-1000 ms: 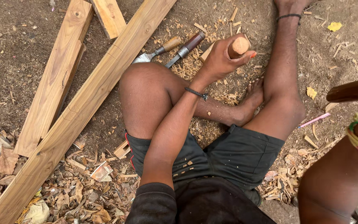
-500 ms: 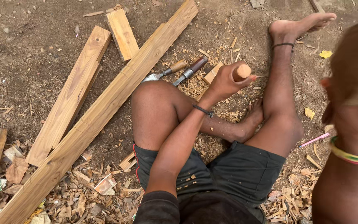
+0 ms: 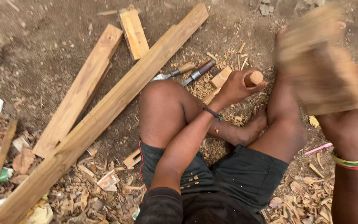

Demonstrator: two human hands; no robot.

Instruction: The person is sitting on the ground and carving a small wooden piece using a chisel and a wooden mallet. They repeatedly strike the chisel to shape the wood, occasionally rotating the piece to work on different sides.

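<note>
I sit on the bare dirt ground [image 3: 34,45] with my knees bent, and my left hand [image 3: 236,87] is wrapped around the round-ended pale wooden handle [image 3: 253,78] of a tool stood upright between my legs, fingers pressed tight around it with only the butt end showing above my fist. My right hand [image 3: 347,128], with striped bangles at the wrist, grips a big blurred block of brown wood [image 3: 322,62], fingers closed on its lower end as far as I can tell through the blur; the block is up and to the right of the handle, apart from it. What the tool's tip bites into is hidden under my fist and leg, so I cannot say how deep the cut has gone. Judging from the pale chips and shavings [image 3: 212,89] heaped just left of the handle and spread around me, a fair amount of cutting is done. Further left of the handle lie a wood-handled chisel [image 3: 172,72], a dark-handled chisel [image 3: 199,72], and the long squared timber beam [image 3: 104,112], with two shorter planks beyond it.
</note>
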